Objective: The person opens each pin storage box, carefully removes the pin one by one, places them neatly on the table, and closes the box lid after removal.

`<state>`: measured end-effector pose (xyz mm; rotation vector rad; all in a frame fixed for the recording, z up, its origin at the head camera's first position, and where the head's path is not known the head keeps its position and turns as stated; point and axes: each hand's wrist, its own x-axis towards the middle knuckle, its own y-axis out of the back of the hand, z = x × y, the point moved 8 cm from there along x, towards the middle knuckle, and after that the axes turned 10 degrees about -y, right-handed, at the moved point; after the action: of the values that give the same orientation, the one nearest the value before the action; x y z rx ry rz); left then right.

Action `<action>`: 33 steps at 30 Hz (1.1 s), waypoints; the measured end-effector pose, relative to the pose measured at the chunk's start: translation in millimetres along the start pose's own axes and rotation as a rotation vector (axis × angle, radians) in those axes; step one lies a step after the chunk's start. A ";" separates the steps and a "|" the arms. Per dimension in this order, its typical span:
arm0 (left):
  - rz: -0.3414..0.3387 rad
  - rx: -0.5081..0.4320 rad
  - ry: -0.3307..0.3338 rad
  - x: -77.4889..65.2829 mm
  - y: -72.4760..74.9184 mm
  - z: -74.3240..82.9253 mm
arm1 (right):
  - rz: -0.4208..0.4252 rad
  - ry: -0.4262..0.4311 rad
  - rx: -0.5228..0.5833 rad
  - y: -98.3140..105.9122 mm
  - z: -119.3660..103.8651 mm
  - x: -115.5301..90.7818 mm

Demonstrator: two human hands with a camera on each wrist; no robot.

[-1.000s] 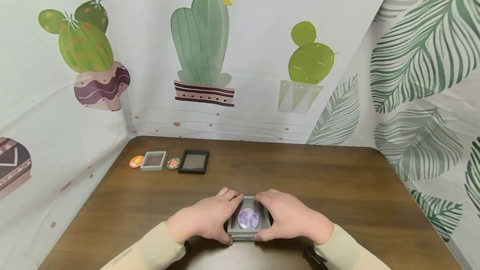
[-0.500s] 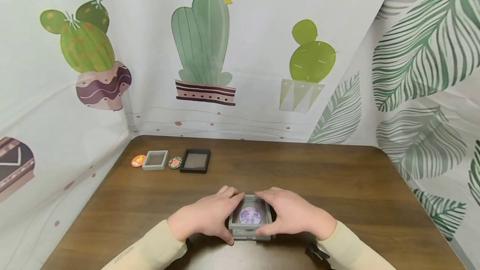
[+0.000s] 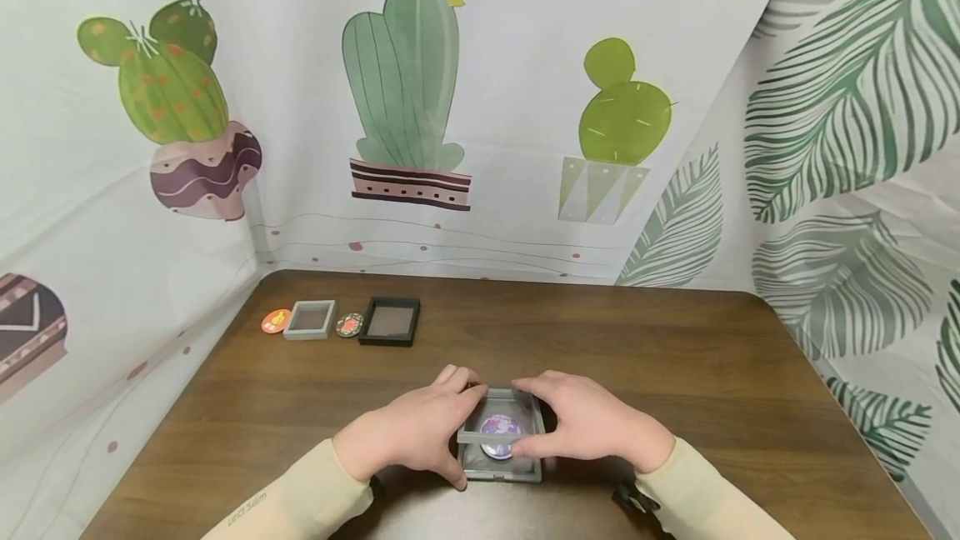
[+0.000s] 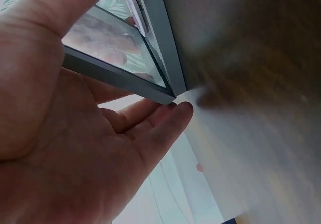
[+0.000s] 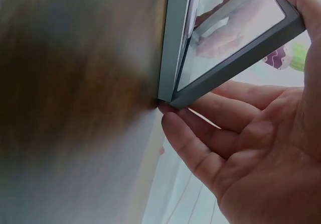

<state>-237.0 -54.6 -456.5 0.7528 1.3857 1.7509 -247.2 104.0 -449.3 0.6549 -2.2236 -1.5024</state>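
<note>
Between both hands, near the table's front, a grey hinged display frame (image 3: 501, 478) stands with its clear-windowed lid (image 3: 486, 437) tilted up from the base, hinge side away from me. A round purple badge (image 3: 497, 448) lies in it, partly seen through the lid. My left hand (image 3: 416, 433) holds the frame's left side, thumb at the near corner and fingers at the far one. My right hand (image 3: 588, 423) grips the lid, thumb at its raised near edge, fingers at the far right corner. The right wrist view shows the wedge-shaped gap between lid (image 5: 246, 63) and base (image 5: 172, 48).
On the wooden table (image 3: 600, 332), at the back left, lie an orange round badge (image 3: 276, 321), a light grey frame (image 3: 310, 334), a green-and-red round badge (image 3: 349, 324) and a black frame (image 3: 386, 342). Cactus-print cloth (image 3: 517, 107) hangs behind the table.
The frame's lid has swung from lying down on the base to a raised tilt, its near edge lifted with my right thumb. My left hand has stayed nearly in place.
</note>
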 end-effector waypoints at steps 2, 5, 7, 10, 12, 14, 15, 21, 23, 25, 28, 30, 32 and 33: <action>-0.002 -0.002 0.008 0.0 -0.9 -1.4 | 0.002 0.002 0.007 0.7 0.4 0.1; -0.004 -0.004 0.017 -0.3 -2.3 -3.4 | 0.007 0.006 0.022 1.7 0.9 0.4; -0.004 0.001 0.017 -0.3 -3.2 -3.9 | 0.010 0.010 0.034 1.9 1.7 0.8; 0.010 0.013 0.010 0.3 -2.3 -3.7 | 0.009 0.012 0.056 1.8 3.7 1.7; 0.020 0.027 0.009 0.7 -0.7 -3.5 | 0.009 0.010 0.065 2.1 4.8 2.0; 0.027 0.043 0.009 1.1 1.1 -3.0 | 0.011 0.010 0.075 2.9 5.3 1.9; 0.027 0.050 0.011 1.2 1.8 -2.8 | 0.011 0.008 0.079 3.0 5.7 1.9; 0.020 0.051 0.032 -1.5 3.2 -2.3 | 0.003 -0.015 0.103 2.7 8.3 2.3; 0.025 0.034 0.055 -3.8 2.7 -3.7 | 0.006 -0.016 0.110 2.7 9.4 2.7; 0.034 0.015 0.077 -6.2 2.0 -5.0 | 0.013 -0.014 0.118 3.4 10.3 3.0; 0.052 -0.004 0.091 -8.8 1.0 -5.5 | 0.019 -0.014 0.129 4.7 11.5 3.4; 0.062 -0.008 0.090 -10.0 1.4 -4.3 | 0.024 -0.008 0.136 5.4 11.4 3.8; 0.071 -0.008 0.088 -10.7 1.3 -3.7 | 0.029 -0.002 0.140 6.1 11.4 4.1; 0.074 -0.006 0.087 -11.0 1.2 -3.6 | 0.032 0.002 0.141 6.1 11.4 4.2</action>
<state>-234.3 -66.0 -456.1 0.7404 1.4261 1.8640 -257.9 112.2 -447.6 0.6593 -2.3435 -1.3377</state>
